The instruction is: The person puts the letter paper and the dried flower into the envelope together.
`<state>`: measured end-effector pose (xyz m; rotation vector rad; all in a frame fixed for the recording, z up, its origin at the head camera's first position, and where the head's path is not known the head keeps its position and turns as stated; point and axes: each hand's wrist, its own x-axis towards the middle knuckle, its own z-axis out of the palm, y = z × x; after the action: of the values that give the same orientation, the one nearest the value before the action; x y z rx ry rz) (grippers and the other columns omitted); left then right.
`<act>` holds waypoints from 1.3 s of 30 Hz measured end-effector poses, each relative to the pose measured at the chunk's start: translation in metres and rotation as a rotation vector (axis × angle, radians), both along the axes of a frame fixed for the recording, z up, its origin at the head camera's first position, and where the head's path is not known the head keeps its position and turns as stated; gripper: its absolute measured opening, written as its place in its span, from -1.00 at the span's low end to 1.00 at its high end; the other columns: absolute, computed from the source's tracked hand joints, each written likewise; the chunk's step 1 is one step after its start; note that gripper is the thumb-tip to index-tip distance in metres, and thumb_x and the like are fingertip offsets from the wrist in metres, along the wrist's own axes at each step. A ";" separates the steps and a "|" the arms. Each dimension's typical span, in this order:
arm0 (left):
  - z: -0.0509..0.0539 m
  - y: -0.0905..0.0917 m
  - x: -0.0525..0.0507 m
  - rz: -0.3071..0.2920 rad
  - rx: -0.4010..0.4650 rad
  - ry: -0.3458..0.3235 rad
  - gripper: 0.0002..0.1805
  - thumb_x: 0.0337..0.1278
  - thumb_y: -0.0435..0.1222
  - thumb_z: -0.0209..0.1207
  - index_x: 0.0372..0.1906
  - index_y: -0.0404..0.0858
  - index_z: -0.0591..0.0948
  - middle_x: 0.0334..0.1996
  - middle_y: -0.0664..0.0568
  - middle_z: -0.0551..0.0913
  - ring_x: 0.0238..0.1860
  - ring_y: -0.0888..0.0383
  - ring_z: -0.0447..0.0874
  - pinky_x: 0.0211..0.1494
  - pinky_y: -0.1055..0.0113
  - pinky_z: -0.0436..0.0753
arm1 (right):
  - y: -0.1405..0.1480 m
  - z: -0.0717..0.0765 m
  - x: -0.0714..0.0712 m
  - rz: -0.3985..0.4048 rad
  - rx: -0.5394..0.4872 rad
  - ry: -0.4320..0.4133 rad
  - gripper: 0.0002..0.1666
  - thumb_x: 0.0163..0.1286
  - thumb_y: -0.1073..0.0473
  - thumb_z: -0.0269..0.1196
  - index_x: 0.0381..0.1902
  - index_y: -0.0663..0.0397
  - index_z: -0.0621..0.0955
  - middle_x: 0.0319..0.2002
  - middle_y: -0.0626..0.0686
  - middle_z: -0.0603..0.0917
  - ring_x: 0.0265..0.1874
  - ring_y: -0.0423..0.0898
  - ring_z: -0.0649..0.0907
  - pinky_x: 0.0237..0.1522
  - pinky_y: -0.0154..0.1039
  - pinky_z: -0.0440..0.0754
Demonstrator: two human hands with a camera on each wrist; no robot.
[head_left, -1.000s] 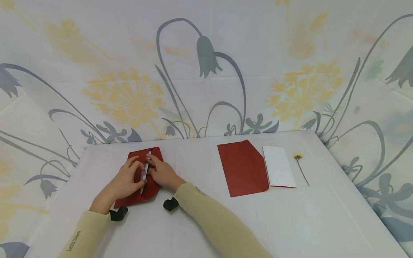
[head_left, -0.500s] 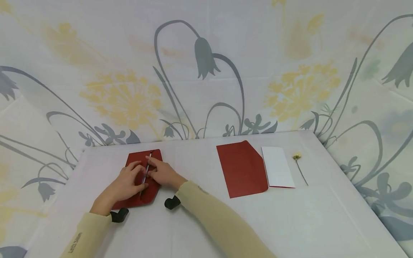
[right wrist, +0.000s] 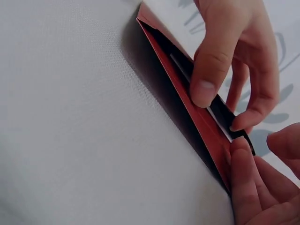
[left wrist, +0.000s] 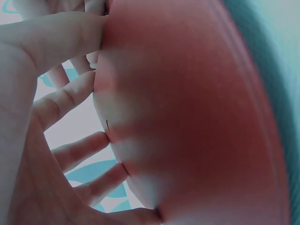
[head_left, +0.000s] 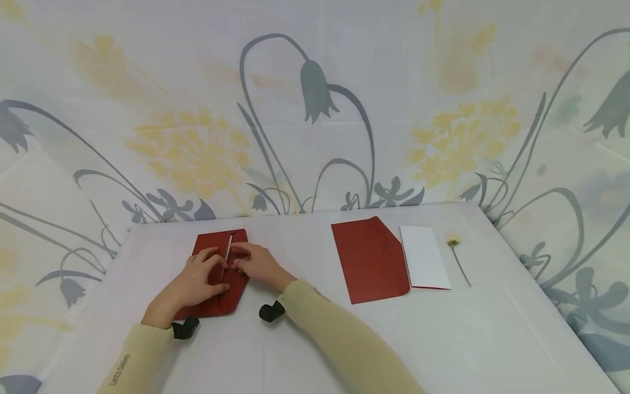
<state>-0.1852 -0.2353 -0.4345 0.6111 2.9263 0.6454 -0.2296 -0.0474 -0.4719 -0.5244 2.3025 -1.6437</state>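
A red envelope [head_left: 210,241] lies at the left of the table with its flap spread out. The narrow white edge of a card [right wrist: 220,124] shows in its pocket opening. My left hand [head_left: 194,282] rests on the envelope, fingers spread and fingertips touching the paper. In the right wrist view, its thumb [right wrist: 205,91] lies across the opening. My right hand [head_left: 258,265] is at the flap side, opposite the left hand. One of its fingertips [right wrist: 241,145] touches the opening beside the card edge, while the thumb is apart from it. Much of the card is hidden inside the envelope.
Farther right lie a second red envelope [head_left: 369,260], a folded white card [head_left: 425,257] with a red lower edge, and a dried yellow flower [head_left: 459,254] on a thin stem. A flower-patterned cloth [head_left: 315,131] stands behind the white table [head_left: 315,339].
The white card has sunk deeper into the red envelope's pocket, so only a thinner strip shows. My right hand has shifted slightly right and down; the left stays on the envelope.
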 end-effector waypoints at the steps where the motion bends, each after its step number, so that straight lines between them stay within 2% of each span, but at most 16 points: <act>1: 0.000 0.000 0.000 0.000 0.000 0.000 -0.63 0.01 -0.21 0.43 -0.12 -0.16 0.53 0.31 -0.48 0.24 0.26 -0.61 0.15 0.16 -0.46 0.31 | 0.001 0.001 0.000 0.007 -0.012 -0.003 -0.49 0.42 0.36 0.17 0.31 0.05 0.53 -0.19 -0.04 0.75 -0.44 -0.31 0.66 -0.32 -0.44 0.59; 6: 0.001 0.001 0.001 0.010 -0.008 0.001 -0.62 -0.02 -0.20 0.43 -0.11 -0.15 0.54 0.32 -0.47 0.24 0.26 -0.59 0.15 0.14 -0.46 0.34 | 0.009 0.007 0.004 0.036 -0.106 -0.051 -0.53 0.44 0.37 0.18 0.29 0.11 0.54 0.04 0.01 0.69 -0.31 -0.25 0.72 -0.23 -0.39 0.65; 12: -0.002 0.004 0.003 0.038 -0.041 -0.026 -0.59 -0.03 -0.15 0.43 -0.10 -0.14 0.54 0.33 -0.46 0.22 0.25 -0.58 0.15 0.06 -0.44 0.43 | 0.021 0.014 0.011 0.050 -0.142 -0.082 -0.55 0.47 0.38 0.13 0.29 0.17 0.53 0.05 0.06 0.68 -0.22 -0.18 0.74 -0.15 -0.35 0.67; 20: -0.005 0.006 0.005 0.064 -0.058 -0.084 -0.54 -0.10 -0.15 0.47 -0.09 -0.14 0.53 0.34 -0.42 0.18 0.25 -0.54 0.10 -0.04 -0.36 0.55 | 0.045 0.017 0.016 0.051 -0.090 -0.034 -0.60 0.49 0.33 0.12 0.24 0.16 0.55 -0.05 0.07 0.72 -0.24 -0.14 0.74 -0.20 -0.26 0.69; 25: -0.002 0.007 0.004 0.064 -0.047 -0.068 -0.54 -0.10 -0.16 0.47 -0.09 -0.14 0.52 0.34 -0.40 0.18 0.25 -0.52 0.11 -0.06 -0.31 0.59 | 0.062 0.025 0.018 0.052 -0.056 0.041 -0.61 0.50 0.30 0.13 0.25 0.15 0.55 -0.03 0.10 0.72 -0.24 -0.10 0.74 -0.27 -0.28 0.66; 33: -0.002 0.007 0.003 0.049 -0.039 -0.068 -0.58 -0.04 -0.15 0.44 -0.10 -0.13 0.51 0.35 -0.41 0.16 0.25 -0.52 0.10 -0.03 -0.31 0.57 | 0.100 0.040 0.030 0.072 -0.024 0.103 -0.61 0.50 0.29 0.13 0.25 0.09 0.54 -0.01 0.15 0.69 -0.22 -0.08 0.73 -0.17 -0.24 0.67; 39: -0.002 0.004 0.001 0.042 -0.033 -0.067 -0.58 -0.02 -0.14 0.44 -0.10 -0.12 0.51 0.36 -0.39 0.15 0.26 -0.52 0.09 -0.02 -0.30 0.57 | 0.132 0.046 0.041 0.056 -0.002 0.102 -0.61 0.50 0.30 0.13 0.25 0.08 0.54 0.01 0.16 0.68 -0.20 -0.03 0.73 -0.14 -0.26 0.66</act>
<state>-0.1838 -0.2314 -0.4368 0.5152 2.8889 0.6080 -0.1886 0.0845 -0.4263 -0.6821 2.3350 -1.6281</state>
